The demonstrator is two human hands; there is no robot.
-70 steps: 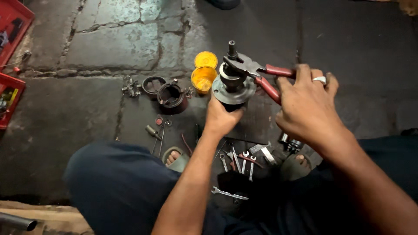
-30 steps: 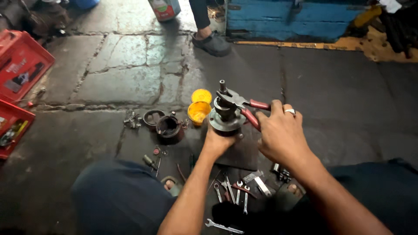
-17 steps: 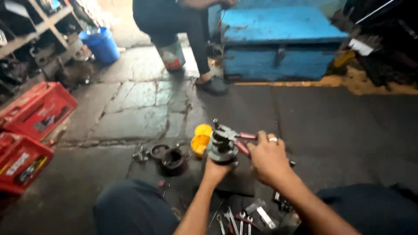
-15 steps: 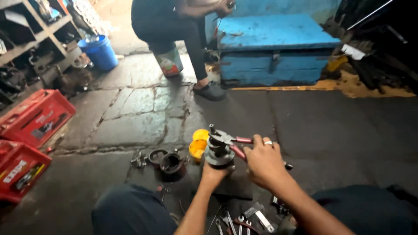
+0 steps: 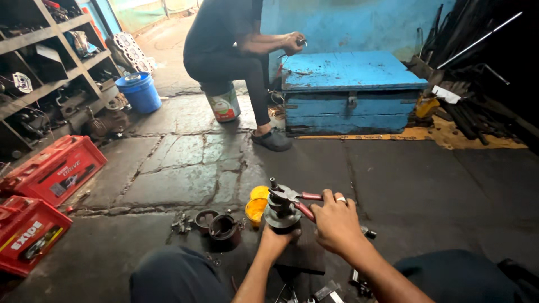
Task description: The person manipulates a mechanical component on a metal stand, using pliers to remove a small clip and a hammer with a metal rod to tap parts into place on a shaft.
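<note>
My left hand grips a round grey metal part from below and holds it upright above my lap. My right hand is closed on the red handles of a pair of pliers. The pliers' jaws sit on top of the metal part, beside its short upright shaft. A ring shows on one finger of my right hand. Just behind the part stands a small yellow tub with its yellow lid.
Dark metal rings and small parts lie on the stone floor to my left. Red crates sit far left under shelves. A person sits on a bucket by a blue wooden chest. A blue bucket stands behind.
My head has tilted up, so the floor, the blue chest and the seated person came into view. Both hands keep their hold on the metal part and the pliers.
</note>
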